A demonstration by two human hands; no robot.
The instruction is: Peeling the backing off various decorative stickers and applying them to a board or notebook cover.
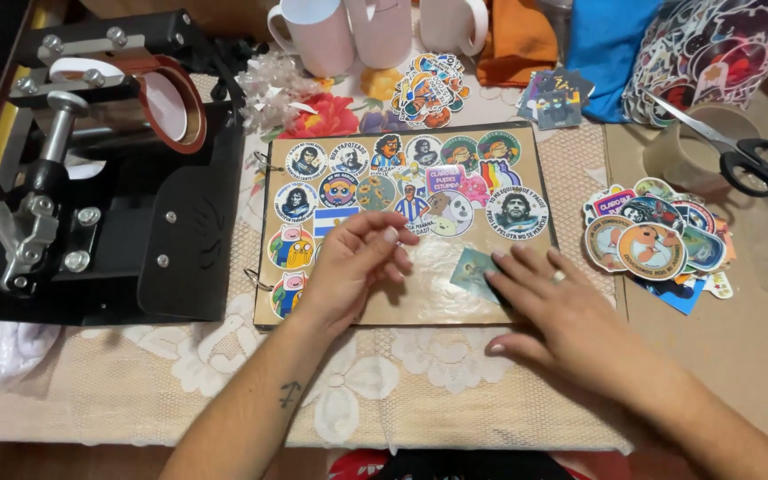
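The small teal square sticker (473,269) lies on the brown cardboard album page (420,302), low & right of the round stickers. It could go on crooked or w/ a wrinkle if the right hand (562,316) slides while pressing. That hand lies flat, fingers (513,271) spread, tips on the sticker's edge, holding nothing. The left hand (353,267) rests on the page, fingers loosely curled, gripping nothing.

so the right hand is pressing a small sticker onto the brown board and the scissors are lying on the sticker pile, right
Not quite. The head view shows the scissors lying on a roll of tape, not on the sticker pile. The rest holds: the right hand presses a small sticker onto the brown board.
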